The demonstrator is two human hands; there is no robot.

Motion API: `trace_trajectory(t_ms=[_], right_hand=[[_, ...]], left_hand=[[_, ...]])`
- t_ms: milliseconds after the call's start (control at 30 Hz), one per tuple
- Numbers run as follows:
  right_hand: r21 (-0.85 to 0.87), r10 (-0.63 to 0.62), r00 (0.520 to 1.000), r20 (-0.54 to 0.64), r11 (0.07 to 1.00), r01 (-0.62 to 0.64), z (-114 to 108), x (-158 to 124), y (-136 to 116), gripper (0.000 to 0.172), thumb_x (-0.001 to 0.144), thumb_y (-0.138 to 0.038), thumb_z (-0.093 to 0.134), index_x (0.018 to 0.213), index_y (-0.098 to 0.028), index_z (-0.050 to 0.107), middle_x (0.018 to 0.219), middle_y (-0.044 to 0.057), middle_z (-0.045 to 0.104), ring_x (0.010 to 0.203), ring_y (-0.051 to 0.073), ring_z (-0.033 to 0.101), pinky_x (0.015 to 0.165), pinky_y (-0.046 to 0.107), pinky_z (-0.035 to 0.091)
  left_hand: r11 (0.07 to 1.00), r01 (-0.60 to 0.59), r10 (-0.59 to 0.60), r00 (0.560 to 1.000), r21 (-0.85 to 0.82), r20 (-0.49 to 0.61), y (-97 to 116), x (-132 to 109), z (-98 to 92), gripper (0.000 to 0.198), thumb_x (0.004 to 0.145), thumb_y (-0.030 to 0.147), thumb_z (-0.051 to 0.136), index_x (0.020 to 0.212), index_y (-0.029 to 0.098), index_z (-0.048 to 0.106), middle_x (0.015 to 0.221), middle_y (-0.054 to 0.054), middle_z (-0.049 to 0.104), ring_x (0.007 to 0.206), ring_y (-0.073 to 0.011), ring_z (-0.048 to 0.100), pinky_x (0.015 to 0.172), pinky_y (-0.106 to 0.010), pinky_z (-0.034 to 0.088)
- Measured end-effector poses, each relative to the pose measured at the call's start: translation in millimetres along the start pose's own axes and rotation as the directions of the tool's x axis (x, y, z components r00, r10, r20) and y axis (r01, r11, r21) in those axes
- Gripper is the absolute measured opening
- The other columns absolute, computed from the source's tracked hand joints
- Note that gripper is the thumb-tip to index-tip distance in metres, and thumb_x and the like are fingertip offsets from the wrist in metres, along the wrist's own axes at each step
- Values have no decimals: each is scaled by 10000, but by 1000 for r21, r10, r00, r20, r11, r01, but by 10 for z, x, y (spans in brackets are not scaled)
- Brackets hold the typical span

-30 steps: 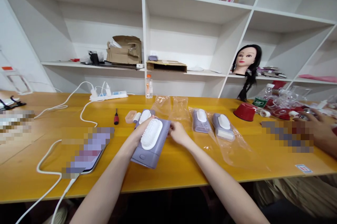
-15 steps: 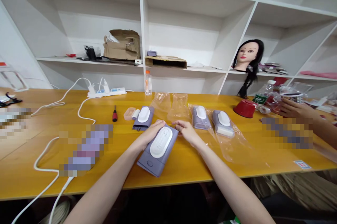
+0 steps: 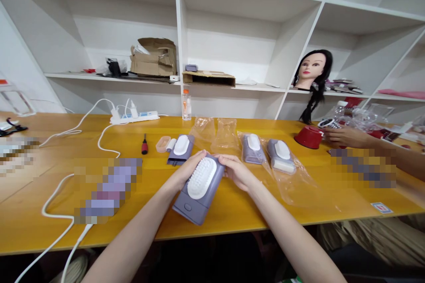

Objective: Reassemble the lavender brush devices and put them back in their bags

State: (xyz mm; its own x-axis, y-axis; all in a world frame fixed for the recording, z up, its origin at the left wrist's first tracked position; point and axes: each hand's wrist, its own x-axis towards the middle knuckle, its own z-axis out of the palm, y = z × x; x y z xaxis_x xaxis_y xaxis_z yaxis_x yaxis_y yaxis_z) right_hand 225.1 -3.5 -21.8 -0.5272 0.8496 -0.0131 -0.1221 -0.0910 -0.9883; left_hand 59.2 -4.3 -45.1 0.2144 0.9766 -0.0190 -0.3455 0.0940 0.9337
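A lilac hand-held device with a white bristled pad [image 3: 201, 188] is held just above the yellow table [image 3: 232, 212], tilted toward me. My left hand [image 3: 187, 168] grips its upper left side. My right hand [image 3: 234, 170] is closed on its upper right corner. Behind it lies a second lilac device [image 3: 181, 148] with a smooth white pad. To the right, two more lilac devices [image 3: 252, 148] [image 3: 280, 154] lie in clear plastic bags.
A small red-handled screwdriver [image 3: 144, 143] and a pink cap [image 3: 163, 143] lie behind left. White cables and a power strip [image 3: 134, 117] run across the left. Another person's hand [image 3: 345, 137] works at the far right by a red bowl [image 3: 307, 137]. A mannequin head [image 3: 312, 72] stands on the shelf.
The white pad on the held device showed bristles, then a smooth face, and now bristles again. My right hand has closed onto the device's upper right corner. The other person's hand moved left.
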Motion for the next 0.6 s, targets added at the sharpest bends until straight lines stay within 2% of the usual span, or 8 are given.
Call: trace_trajectory(t_ms=[100, 167, 267, 333, 400, 467, 533, 600], right_hand=[[48, -22, 999, -45, 999, 24, 2, 0, -12, 374, 739, -476, 592, 988, -205, 660, 1017, 64, 631, 809, 149, 559, 651, 231, 428], [47, -77, 991, -110, 995, 83, 17, -56, -5, 421, 765, -494, 547, 1101, -246, 599, 1180, 61, 565, 906, 168, 563, 677, 240, 446], [-45, -153, 976, -156, 988, 148, 66, -208, 77, 585, 738, -528, 560, 1254, -275, 455, 1320, 67, 446, 1029, 212, 538, 748, 290, 462], [-206, -237, 962, -137, 957, 206, 114, -301, 168, 778, 651, -481, 676, 1328, -274, 354, 1385, 82, 361, 1152, 251, 459, 822, 332, 454], [-403, -322, 929, -184, 887, 227, 154, -342, 245, 976, 555, -399, 767, 1377, -297, 250, 1414, 89, 299, 1229, 277, 379, 902, 391, 421], [-557, -408, 874, -264, 804, 206, 156, -327, 270, 1069, 483, -335, 804, 1381, -303, 225, 1397, 94, 292, 1257, 286, 338, 986, 438, 348], [-610, -459, 836, -301, 767, 201, 87, -281, 232, 1022, 470, -298, 801, 1350, -279, 281, 1355, 94, 333, 1252, 281, 343, 1040, 442, 277], [-545, -441, 852, -281, 804, 237, -52, -241, 153, 886, 507, -277, 778, 1285, -251, 356, 1304, 86, 403, 1212, 266, 391, 1048, 420, 264]], left_hand=[[989, 55, -60, 998, -135, -35, 38, -34, 49, 309, 690, 432, 668, 774, 144, 592, 690, 10, 616, 609, -118, 556, 640, -239, 410], [979, 28, -48, 995, -203, -90, 62, -49, 79, 317, 701, 456, 650, 763, 153, 576, 662, 20, 608, 611, -118, 568, 633, -232, 424], [932, -195, 103, 951, -305, -293, 102, -64, 115, 240, 767, 416, 593, 850, 194, 561, 758, 36, 634, 723, -107, 601, 687, -206, 443], [889, -294, 151, 912, -352, -382, 127, -77, 134, 197, 803, 354, 560, 947, 219, 551, 870, 30, 652, 781, -111, 609, 686, -207, 454], [884, -274, 129, 922, -378, -366, 146, -98, 150, 227, 822, 337, 531, 1024, 232, 534, 944, 9, 654, 784, -128, 616, 645, -221, 463], [893, -225, 98, 943, -390, -318, 161, -126, 158, 259, 826, 348, 520, 1057, 230, 520, 988, -21, 649, 790, -146, 622, 633, -238, 472], [893, -203, 94, 957, -401, -275, 182, -153, 152, 299, 823, 424, 501, 1051, 230, 509, 1029, -46, 634, 813, -172, 629, 665, -281, 488], [903, -177, 85, 967, -391, -242, 211, -176, 129, 353, 807, 516, 470, 1029, 243, 493, 1001, -45, 626, 790, -192, 638, 688, -337, 500]])
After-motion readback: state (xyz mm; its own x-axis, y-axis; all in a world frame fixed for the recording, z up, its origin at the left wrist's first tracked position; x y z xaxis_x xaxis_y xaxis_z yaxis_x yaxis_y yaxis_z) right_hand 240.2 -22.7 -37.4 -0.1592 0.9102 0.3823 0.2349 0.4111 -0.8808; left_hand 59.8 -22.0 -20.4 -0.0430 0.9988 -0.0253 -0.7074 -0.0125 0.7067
